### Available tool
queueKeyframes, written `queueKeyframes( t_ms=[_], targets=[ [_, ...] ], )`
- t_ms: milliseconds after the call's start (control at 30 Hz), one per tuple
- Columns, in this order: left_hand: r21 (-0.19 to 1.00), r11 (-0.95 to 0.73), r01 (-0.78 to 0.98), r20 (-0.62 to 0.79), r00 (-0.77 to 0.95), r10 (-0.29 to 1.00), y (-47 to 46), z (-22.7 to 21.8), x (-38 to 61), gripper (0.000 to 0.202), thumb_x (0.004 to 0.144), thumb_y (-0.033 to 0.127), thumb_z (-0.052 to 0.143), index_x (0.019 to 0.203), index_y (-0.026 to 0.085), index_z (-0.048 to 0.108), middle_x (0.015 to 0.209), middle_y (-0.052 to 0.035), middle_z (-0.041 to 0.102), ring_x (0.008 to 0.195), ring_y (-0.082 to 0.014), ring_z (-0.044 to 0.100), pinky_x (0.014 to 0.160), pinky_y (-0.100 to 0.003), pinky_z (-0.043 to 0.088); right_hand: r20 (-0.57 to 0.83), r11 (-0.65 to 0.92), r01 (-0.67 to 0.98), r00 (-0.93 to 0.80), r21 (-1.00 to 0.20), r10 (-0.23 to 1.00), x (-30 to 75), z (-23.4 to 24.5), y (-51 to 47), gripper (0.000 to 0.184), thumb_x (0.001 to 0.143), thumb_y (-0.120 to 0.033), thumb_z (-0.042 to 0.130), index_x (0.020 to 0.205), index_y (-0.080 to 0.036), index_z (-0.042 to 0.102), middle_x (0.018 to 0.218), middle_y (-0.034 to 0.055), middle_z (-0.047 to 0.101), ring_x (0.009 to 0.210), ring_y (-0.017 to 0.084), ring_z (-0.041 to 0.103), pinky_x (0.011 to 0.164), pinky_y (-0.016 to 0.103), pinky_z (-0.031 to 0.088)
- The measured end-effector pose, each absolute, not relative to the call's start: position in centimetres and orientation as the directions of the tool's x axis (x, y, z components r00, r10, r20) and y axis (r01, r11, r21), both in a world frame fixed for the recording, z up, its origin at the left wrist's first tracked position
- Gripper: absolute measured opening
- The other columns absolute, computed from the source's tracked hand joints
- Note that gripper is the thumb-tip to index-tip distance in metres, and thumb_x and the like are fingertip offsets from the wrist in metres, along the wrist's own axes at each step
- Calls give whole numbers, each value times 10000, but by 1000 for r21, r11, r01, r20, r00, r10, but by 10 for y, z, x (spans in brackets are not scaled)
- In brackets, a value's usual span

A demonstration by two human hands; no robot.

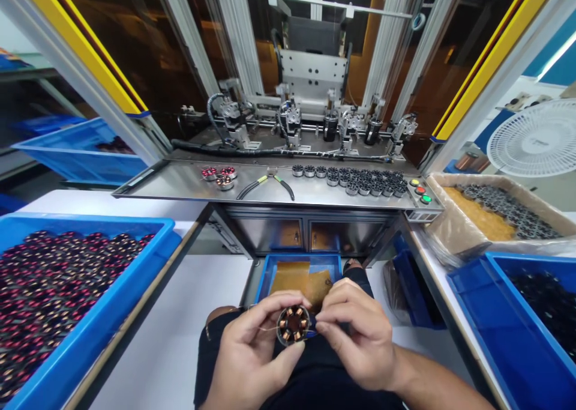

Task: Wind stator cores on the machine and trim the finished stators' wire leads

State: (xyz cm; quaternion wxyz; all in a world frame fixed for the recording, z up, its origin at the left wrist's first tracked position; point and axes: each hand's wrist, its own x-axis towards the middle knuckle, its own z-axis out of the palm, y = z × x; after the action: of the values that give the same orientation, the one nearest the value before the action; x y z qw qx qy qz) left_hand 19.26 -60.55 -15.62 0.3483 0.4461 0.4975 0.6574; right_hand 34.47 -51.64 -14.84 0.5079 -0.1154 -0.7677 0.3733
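Observation:
My left hand (263,353) holds a small round motor stator (284,324) between thumb and fingers, above my lap. Copper coils ring its dark centre, and its open face is turned up towards me. Loose thin wire ends stick out to its left. At the stator's right edge my right hand (355,332) is closed in a pinch; a thin copper wire appears to run into its fingertips. On the metal shelf ahead lie a pair of pliers (258,185) with black and green handles, a few wound stators (224,182), and rows of black unwound stators (364,180).
A blue bin (168,227) of wound stators stands at left. To the right are a lined carton (434,218) of black stators and another blue bin (472,308) with dark parts. Below the shelf sits a blue tray (260,284) with brown sheets. A winding machine (312,74) rises behind.

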Motion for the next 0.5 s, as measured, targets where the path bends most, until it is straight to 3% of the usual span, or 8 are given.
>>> queueKeyframes(
  t_ms=[233, 333, 500],
  targets=[
    [881, -379, 284, 471, -437, 767, -606, -161, 200, 467, 719, 27, 718, 1107, 286, 710, 1035, -6, 757, 991, -155, 710, 871, -196, 576, 609, 571, -221, -383, -791, 695, 344, -150, -537, 99, 858, -58, 639, 851, -150, 674, 722, 39, 627, 682, 145, 588, 640, 294, 489],
    [846, -419, 331, 530, -430, 731, -605, -159, 202, 497, 711, 13, 713, 1129, 282, 699, 1036, -3, 757, 982, -152, 705, 860, -195, 580, 605, 556, -242, -359, -795, 710, 340, -151, -542, 76, 881, -97, 640, 854, -158, 676, 723, 36, 629, 683, 143, 585, 645, 294, 486],
    [901, -368, 229, 433, -424, 796, -605, -153, 198, 471, 727, 41, 720, 1110, 315, 717, 1049, 4, 752, 986, -153, 708, 848, -188, 574, 637, 570, -289, -405, -770, 656, 342, -154, -535, 61, 913, -177, 642, 922, -183, 702, 727, 39, 638, 691, 157, 593, 651, 315, 498]
  ],
)
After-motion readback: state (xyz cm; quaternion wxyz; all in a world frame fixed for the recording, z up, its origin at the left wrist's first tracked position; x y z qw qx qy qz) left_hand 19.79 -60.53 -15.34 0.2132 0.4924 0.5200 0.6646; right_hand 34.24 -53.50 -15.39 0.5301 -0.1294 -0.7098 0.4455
